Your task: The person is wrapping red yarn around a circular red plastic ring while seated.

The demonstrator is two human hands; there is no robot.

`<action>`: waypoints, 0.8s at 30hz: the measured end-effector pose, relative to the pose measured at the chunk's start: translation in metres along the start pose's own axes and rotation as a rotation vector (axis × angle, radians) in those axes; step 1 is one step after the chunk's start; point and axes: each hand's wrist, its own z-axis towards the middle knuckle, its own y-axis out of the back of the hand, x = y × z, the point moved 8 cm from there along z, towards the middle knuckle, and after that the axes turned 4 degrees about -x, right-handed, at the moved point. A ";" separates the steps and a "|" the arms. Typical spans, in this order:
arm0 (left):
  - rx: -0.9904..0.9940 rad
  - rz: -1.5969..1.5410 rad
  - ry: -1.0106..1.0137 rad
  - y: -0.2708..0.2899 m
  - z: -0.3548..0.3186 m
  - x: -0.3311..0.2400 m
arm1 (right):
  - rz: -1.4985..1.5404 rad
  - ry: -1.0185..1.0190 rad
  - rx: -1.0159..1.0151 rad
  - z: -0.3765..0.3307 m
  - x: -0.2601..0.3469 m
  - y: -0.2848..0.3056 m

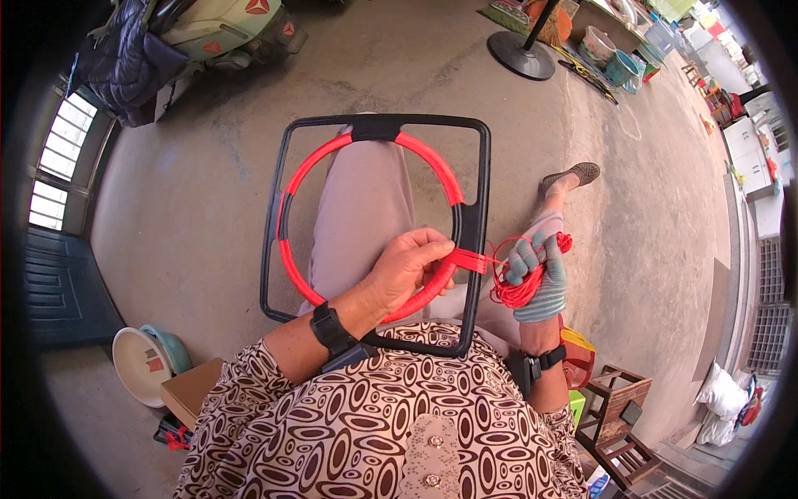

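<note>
Red cord [519, 287] bunched in my gloved rt hand [539, 279]; bare lt hand [407, 270] fingers curl round red-wrapped ring [432, 166] on black frame [478, 208].

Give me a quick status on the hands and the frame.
Left hand bare, gripping the red-wrapped ring on the black frame. Right hand gloved, shut on a red cord bundle, cord taut to ring. Nothing blocking.

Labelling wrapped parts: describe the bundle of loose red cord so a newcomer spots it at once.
Start at the black square frame resting on the person's lap, with a red-wrapped ring inside it. Just beyond its right edge, the gloved right hand has a grip on the bundle of red cord. Unlike the tight red wrapping on the ring, it hangs in loose, tangled loops.
</note>
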 end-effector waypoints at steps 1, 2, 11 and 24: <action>0.006 0.006 0.028 -0.002 0.000 0.001 | -0.036 -0.010 0.012 0.000 -0.001 0.003; 0.025 0.000 0.047 -0.005 0.000 0.002 | -0.079 -0.029 -0.012 0.000 -0.002 0.009; -0.017 0.265 0.054 -0.003 0.004 -0.003 | -1.659 0.102 -0.544 0.006 0.066 0.008; -0.204 0.258 -0.251 0.013 0.001 -0.019 | -1.708 0.820 -0.034 -0.017 0.021 -0.105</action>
